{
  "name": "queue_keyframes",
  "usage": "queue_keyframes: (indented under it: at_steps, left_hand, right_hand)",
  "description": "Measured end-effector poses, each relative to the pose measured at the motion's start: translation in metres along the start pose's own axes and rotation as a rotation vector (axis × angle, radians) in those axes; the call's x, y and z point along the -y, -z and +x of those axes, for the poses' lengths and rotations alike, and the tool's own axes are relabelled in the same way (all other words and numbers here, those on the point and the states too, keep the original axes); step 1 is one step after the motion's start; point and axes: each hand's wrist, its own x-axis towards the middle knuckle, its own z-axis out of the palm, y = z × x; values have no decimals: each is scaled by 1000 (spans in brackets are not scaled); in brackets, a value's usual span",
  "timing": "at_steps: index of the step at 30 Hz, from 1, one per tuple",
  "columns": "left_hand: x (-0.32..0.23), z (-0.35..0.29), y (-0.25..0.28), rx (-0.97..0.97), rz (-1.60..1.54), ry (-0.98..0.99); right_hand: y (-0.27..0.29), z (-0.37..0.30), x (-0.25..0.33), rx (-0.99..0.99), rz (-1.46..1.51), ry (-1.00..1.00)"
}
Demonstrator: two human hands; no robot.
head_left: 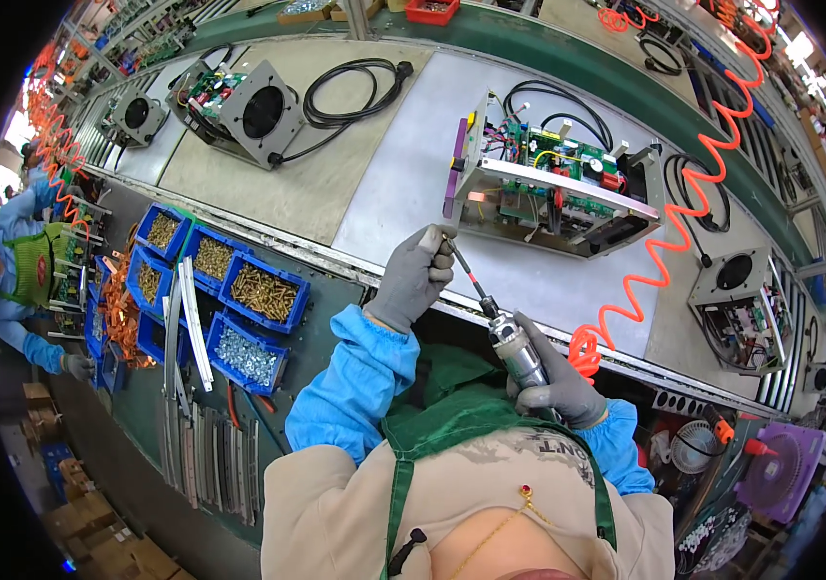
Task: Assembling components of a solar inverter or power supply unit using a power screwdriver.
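My right hand (566,382), in a grey glove, is wrapped round a silver air screwdriver (517,350) whose long bit points up and to the left. At the bit's tip, the gloved fingers of my left hand (411,278) are pinched together. Something small there is too tiny to make out. Just beyond both hands an open metal-framed device (568,186) lies on the bench, with green circuit boards, wires and a purple end panel (455,166) showing. Neither hand touches it.
Blue bins (263,293) of brass and silver fasteners stand at the left, near metal strips (195,324). A coiled orange air hose (660,261) crosses the right side. Similar devices with fans (263,111) and black cables (355,92) sit along the line. Another person (26,261) works far left.
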Motion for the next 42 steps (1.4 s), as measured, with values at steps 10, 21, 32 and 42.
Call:
queue_keyframes:
  at_steps: [10,21,32,42]
  left_hand:
    - [-27,4,-14,-57,685,-42]
    - [-66,11,-2,206,1167,14]
    - [-55,-76,40,-508,1288,-394]
    - [-108,-210,198,-1444,2202,63]
  right_hand:
    - [1,5,5,15,-97,35]
    - [-2,11,1,13,50,-121]
    - [-19,47,9,-5,-36,-136]
    - [-16,46,13,-65,-63,-138]
